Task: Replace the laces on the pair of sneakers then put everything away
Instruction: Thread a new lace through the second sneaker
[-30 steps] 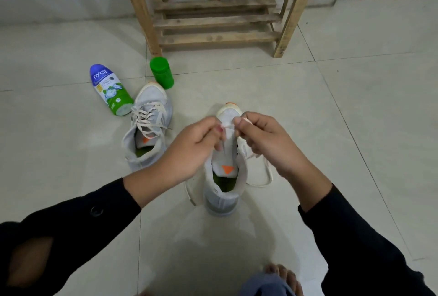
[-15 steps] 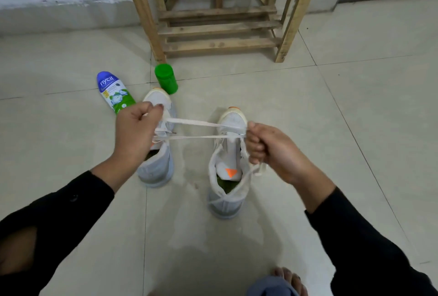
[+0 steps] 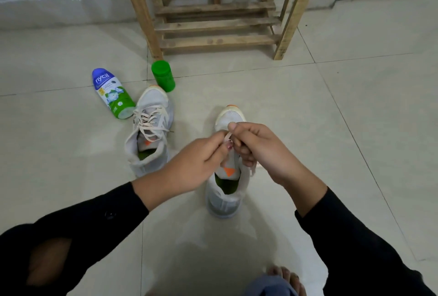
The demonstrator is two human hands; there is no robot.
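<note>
**Both hands pinch one lace**

Left hand and right hand, fingers curled, pinch the lace over the near sneaker, hiding its eyelets. The laced sneaker lies at ten o'clock, beside a bottle.

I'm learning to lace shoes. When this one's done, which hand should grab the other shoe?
Probably the left hand. The other shoe lies to that side, close to it; the right hand would have to cross over the shoe being laced. Right now both hands pinch the lace.
</note>
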